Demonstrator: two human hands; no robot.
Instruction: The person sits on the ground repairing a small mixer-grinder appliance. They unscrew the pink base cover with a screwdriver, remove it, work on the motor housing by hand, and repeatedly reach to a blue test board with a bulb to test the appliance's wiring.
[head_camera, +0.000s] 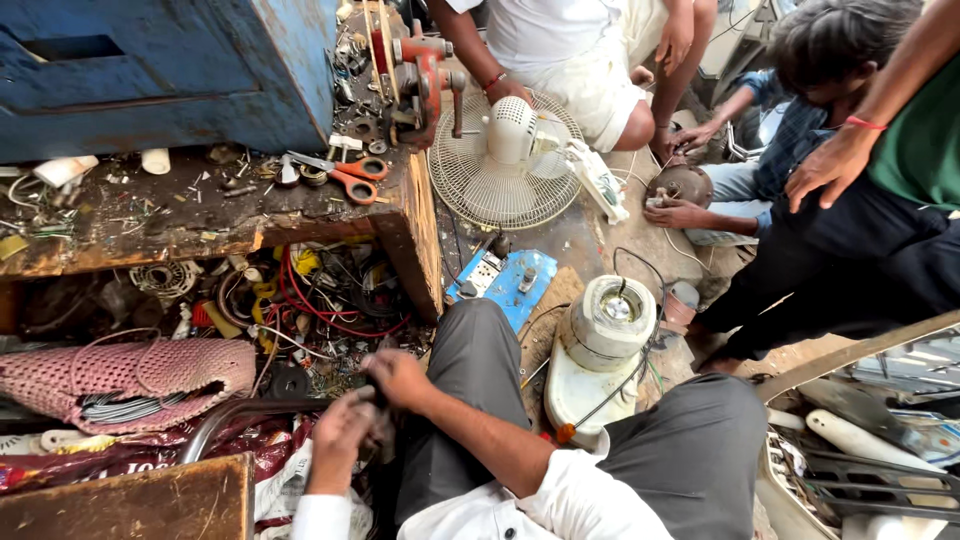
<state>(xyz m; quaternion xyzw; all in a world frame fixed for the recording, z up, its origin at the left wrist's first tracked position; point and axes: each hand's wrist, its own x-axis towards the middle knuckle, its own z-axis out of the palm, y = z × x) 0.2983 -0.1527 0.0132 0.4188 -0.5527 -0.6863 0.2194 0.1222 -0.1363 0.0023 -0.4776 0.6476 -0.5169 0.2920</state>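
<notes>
Head view shows our left hand and right hand meeting low beside our knee, fingers curled together around a small dark part; blur hides what it is and how firmly we grip. We judge it could slip into the tangle of red wires and scrap under the table, lost among clutter. Room is tight: the table's corner post stands just ahead, the white mixer base crowds our right.
</notes>
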